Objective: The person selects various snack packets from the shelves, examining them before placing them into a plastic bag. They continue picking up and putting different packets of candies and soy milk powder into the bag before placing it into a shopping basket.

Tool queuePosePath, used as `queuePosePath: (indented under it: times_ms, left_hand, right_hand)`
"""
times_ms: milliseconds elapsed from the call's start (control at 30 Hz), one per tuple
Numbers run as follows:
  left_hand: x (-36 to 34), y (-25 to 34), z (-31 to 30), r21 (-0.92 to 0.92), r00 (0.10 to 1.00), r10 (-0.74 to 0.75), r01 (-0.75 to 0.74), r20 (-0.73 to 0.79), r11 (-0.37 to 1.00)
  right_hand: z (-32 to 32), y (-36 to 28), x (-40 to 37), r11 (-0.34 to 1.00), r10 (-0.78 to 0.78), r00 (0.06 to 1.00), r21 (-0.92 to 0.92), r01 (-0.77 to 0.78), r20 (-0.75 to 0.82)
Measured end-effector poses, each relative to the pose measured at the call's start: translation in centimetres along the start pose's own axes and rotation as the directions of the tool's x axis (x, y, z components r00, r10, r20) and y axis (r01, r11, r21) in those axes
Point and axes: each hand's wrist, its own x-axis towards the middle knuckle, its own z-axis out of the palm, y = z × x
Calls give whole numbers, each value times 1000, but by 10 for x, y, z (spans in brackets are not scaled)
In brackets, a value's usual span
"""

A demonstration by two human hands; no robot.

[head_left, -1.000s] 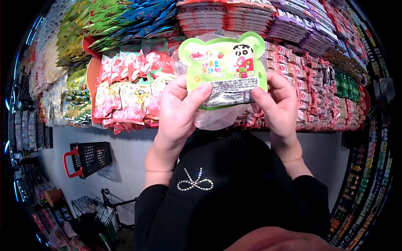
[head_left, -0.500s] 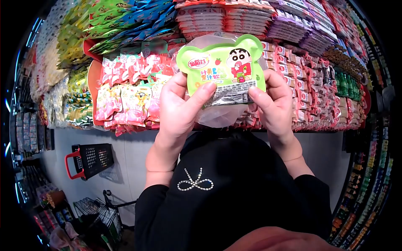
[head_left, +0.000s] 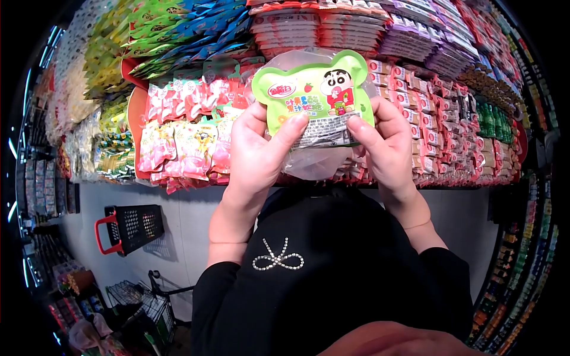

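Note:
A green bear-shaped candy package (head_left: 309,89) with a cartoon figure in red is held up between both hands. My left hand (head_left: 258,142) grips its lower left edge, thumb on the front and fingers behind. On the lower right edge, my right hand (head_left: 386,139) pinches it the same way, its thumb beside the printed label. A crumpled clear plastic bag (head_left: 314,166) shows behind and below the package. Past the hands are pink and white candy packets (head_left: 193,142) on the left and small red and brown packets (head_left: 439,124) on the right.
Green and blue packets (head_left: 190,29) and purple packets (head_left: 424,35) are stacked farther back. A black basket with a red handle (head_left: 133,228) stands on the floor at left, with a wire shopping cart (head_left: 142,305) below it. Stocked shelves (head_left: 516,261) curve along the right.
The package has tilted slightly, and its right side is a little lower. My right hand has shifted slightly left with its thumb closer to the label. Both hands still hold the package.

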Motion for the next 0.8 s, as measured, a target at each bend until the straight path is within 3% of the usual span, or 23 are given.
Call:
queuePosePath:
  times_ms: [267,800]
  left_hand:
    - [-1,-1,1,41,1000,22,-22,4,999]
    - [0,-4,-2,-60,999,-45,45,14,997]
  right_hand:
    - [-1,-1,-1,997,40,999,66,-41,16]
    - [-2,1,0,988,103,995,117,-103,7]
